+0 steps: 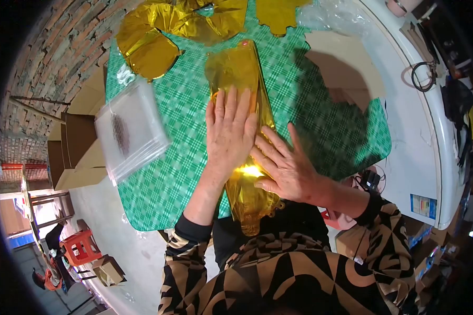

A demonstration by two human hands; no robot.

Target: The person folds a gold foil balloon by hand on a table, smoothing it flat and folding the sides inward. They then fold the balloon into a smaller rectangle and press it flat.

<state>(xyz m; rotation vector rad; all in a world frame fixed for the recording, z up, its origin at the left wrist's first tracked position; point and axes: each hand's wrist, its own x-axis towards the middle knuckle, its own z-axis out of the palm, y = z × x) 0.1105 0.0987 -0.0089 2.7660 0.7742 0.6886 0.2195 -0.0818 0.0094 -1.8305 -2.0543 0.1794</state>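
A long gold foil balloon (234, 65), folded flat into a strip, lies on the green checked tablecloth (186, 105). Its near end hangs past the table edge towards my lap. My left hand (229, 131) rests flat on the middle of the strip, fingers stretched out and pointing away from me. Just to the right and nearer to me, my right hand (290, 168) lies over the strip's right edge with its fingers spread. Neither hand is closed around anything. Part of the foil is hidden under both hands, and a bright glare shows between the wrists.
More gold foil balloons (147, 50) lie at the far side, with another gold piece (278, 16) beside them. A stack of clear plastic bags (134, 131) is at the left, near cardboard boxes (81, 149). Cardboard (347, 65) lies far right, beside a white appliance (415, 152).
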